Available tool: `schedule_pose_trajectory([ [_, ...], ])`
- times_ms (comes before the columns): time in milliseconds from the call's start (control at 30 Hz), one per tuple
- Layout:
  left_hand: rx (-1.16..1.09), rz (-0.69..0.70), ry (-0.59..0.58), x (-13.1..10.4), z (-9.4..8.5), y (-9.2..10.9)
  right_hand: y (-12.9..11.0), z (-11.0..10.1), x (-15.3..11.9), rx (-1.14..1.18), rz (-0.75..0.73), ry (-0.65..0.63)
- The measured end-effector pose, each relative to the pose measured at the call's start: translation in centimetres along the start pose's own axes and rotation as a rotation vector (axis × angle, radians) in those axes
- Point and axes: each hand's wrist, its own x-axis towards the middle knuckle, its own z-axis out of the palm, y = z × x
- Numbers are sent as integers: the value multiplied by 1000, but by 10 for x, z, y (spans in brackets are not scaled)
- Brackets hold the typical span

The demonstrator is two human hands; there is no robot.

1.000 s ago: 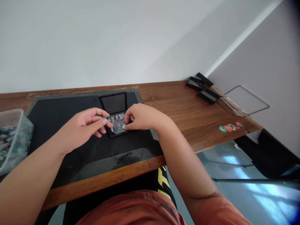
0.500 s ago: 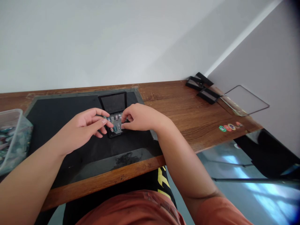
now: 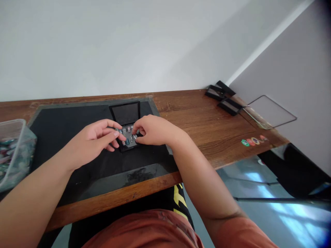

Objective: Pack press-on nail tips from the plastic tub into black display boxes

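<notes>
A small black case (image 3: 129, 148) sits on the dark mat with its lid (image 3: 126, 113) raised toward the wall. Inside it lie several small glossy pieces (image 3: 127, 141), clear, teal and pinkish; they are too small to name surely. My left hand (image 3: 99, 137) rests at the case's left side, fingers loosely apart, their tips over the pieces there. My right hand (image 3: 146, 129) bends over the case's right side. Its thumb and forefinger close around a small shiny piece (image 3: 134, 137) inside the case. The right hand hides the case's right edge.
At the left stands a clear plastic tub (image 3: 19, 151) full of shiny pieces. Black cases (image 3: 229, 105) lie in the far right corner near a thin wire frame (image 3: 271, 112). Round stickers (image 3: 250, 141) mark the wooden tabletop (image 3: 191, 113).
My right thumb and forefinger have shifted slightly within the case, the forefinger to the left and the thumb to the right. My left hand stays almost still.
</notes>
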Motion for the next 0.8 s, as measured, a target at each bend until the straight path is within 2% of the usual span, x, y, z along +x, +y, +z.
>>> schedule_pose_trajectory([
  [433,23,7,-5,1,-1,-4,3,-5,-3,89,30,0],
  [667,33,6,-10,1,4,-5,10,-5,-3,280,-106,172],
  [800,-23,14,-2,1,4,-5,13,-2,-1,362,-200,228],
])
